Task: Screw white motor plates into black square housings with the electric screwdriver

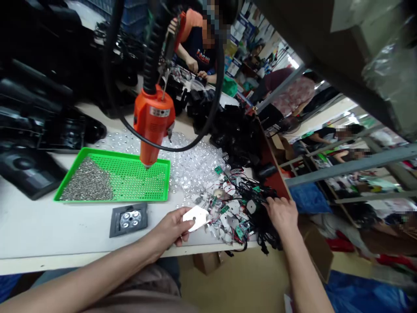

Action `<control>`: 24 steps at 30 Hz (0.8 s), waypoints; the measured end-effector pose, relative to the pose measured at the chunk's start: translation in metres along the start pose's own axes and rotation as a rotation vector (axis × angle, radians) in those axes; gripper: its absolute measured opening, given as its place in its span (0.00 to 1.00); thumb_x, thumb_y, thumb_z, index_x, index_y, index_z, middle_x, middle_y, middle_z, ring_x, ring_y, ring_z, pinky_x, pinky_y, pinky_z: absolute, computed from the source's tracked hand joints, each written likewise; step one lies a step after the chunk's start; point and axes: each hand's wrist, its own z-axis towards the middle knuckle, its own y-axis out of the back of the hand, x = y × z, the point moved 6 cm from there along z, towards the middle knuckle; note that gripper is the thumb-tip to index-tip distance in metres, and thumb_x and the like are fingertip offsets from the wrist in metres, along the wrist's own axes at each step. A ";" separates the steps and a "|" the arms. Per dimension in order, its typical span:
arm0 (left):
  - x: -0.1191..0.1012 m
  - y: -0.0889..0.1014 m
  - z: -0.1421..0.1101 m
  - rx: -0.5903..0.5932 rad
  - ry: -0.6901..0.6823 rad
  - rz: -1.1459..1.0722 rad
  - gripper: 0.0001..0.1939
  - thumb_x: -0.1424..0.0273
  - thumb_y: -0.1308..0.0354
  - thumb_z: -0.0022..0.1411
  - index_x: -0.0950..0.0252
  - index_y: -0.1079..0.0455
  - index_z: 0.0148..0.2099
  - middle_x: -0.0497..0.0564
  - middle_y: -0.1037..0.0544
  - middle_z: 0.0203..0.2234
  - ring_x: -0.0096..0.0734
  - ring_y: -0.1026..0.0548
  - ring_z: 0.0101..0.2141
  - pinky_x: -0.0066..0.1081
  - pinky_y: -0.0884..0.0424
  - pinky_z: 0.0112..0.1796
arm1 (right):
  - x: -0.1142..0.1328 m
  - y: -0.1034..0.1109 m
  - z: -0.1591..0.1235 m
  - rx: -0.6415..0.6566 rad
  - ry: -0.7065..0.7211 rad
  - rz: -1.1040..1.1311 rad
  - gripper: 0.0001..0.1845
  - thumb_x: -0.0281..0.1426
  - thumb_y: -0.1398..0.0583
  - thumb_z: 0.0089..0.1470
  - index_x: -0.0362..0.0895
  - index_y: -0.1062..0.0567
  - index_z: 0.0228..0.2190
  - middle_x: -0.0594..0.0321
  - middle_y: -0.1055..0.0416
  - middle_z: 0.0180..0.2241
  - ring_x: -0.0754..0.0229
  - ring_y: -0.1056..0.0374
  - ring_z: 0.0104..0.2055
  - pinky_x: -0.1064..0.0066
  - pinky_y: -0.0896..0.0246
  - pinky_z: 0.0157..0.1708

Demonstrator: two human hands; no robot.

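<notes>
Two bare hands at the front edge of a white table [81, 237]. The left hand [174, 226] pinches a white plate [195, 217], pierced by a small central hole, between thumb and fingers; the plate is held just above the front edge, at the near side of a heap of wired parts [230, 208]. The right hand [282, 213] lies at the front right corner, its curled fingers among black cables [260, 217]; whether it grips any of them cannot be told. The step in hand appears to be separating one plate and its leads from the heap. The next move seems to call for a steady left pinch while the right fingers sort the cable strands without straining the wires.

Toward the middle of the front edge rests a dark square unit [129, 219] with four clear lenses. Behind it stands a green tray [159, 200], small metal pieces [86, 180] piled at its left end; an orange tool [153, 119] hangs tip-down above it. Loose clear lenses [192, 163] spread beyond.
</notes>
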 end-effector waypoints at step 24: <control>-0.071 0.030 -0.074 -0.277 -0.360 0.216 0.11 0.65 0.40 0.57 0.65 0.27 0.40 0.49 0.24 0.25 0.29 0.26 0.27 0.25 0.31 0.27 | 0.291 0.098 -0.090 -0.032 0.498 1.087 0.19 0.39 0.32 0.45 0.47 0.22 0.40 0.56 0.21 0.39 0.47 0.27 0.43 0.60 0.32 0.42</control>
